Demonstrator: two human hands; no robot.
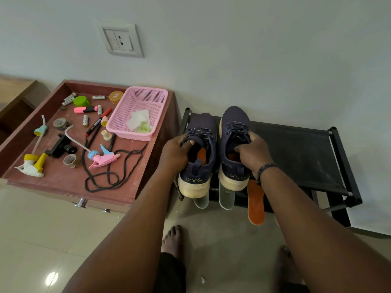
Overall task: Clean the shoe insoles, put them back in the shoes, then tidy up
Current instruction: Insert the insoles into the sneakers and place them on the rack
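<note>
Standing side by side at the left end of the black rack (300,157), heels past its front edge, the two navy shoes (200,157) leave the rack's right stretch bare. Each heel reads "one8" in yellow-green. The left hand (176,152) grips the left shoe's collar, thumb inside, and the right hand (252,154) grips the right shoe (233,149) likewise; an orange insole (256,205) hangs below the rack's front edge, right of the shoes.
</note>
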